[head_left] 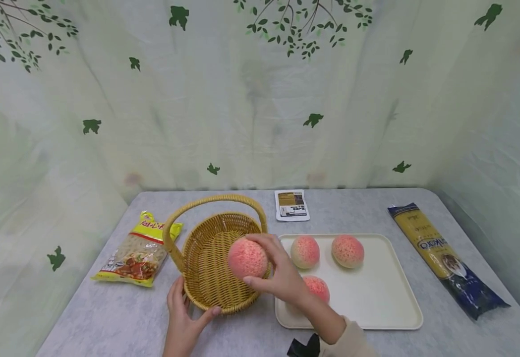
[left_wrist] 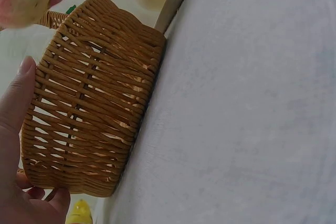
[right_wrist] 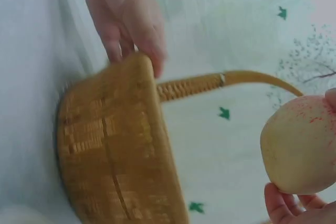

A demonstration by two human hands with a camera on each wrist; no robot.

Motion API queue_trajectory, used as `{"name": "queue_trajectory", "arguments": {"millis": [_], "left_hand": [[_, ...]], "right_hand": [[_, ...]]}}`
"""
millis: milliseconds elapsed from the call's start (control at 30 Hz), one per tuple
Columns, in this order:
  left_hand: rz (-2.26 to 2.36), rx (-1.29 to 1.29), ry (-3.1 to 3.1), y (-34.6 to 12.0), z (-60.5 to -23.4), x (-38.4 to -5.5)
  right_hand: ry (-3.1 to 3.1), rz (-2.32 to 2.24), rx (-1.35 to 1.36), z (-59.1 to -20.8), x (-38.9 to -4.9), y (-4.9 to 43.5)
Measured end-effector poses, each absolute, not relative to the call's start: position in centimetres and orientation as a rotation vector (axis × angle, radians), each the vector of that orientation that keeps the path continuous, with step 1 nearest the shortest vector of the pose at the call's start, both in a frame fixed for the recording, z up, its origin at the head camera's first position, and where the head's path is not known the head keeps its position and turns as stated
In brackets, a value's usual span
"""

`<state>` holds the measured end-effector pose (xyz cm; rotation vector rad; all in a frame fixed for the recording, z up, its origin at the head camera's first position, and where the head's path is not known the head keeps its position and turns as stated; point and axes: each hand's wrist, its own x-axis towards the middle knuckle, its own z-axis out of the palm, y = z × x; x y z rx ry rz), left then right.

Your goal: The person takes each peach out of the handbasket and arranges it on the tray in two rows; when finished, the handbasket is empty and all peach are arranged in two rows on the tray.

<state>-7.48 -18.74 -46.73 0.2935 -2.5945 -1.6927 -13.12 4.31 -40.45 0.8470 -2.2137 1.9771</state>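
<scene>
My right hand (head_left: 283, 273) holds a pink, speckled peach (head_left: 246, 258) between thumb and fingers, over the right side of a wicker basket (head_left: 206, 253) with a tall arched handle. In the right wrist view the pale underside of that peach shows above the fingers (right_wrist: 278, 205), apart from the basket rim. My left hand (head_left: 183, 320) grips the near-left rim of the basket, thumb on the edge and fingers along the outer wall. No fruit shows inside the basket. Three more peaches sit on a cream tray (head_left: 371, 302); the nearest peach (head_left: 317, 287) is partly hidden by my right hand.
A yellow-and-clear food bag (head_left: 137, 253) lies left of the basket. At the back is a small white-and-brown packet (head_left: 292, 205). A long gold-and-blue package (head_left: 444, 258) lies slanted at the right. A leaf-patterned curtain (head_left: 260, 124) surrounds the grey table (head_left: 121, 317).
</scene>
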Motion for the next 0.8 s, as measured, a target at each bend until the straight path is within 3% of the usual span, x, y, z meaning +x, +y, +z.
{"name": "queue_trajectory", "arguments": {"millis": [167, 433, 667, 800], "left_hand": [[-1.702, 0.270, -2.586, -18.7, -46.8, -7.4], [-1.683, 0.246, -2.565, -18.6, -47.1, -7.3], [-1.688, 0.252, -2.584, -18.5, -47.2, -7.3], [-1.686, 0.259, -2.599, -18.5, -47.1, -7.3]], "right_hand": [[-2.163, 1.917, 0.784, -39.1, -11.6, 9.5], [-2.283, 1.720, 0.513, -42.4, -9.9, 17.1], [-2.563, 1.503, 0.075, -45.1, -7.7, 20.6], [-2.650, 1.478, -0.005, -46.4, -7.2, 21.6]]}}
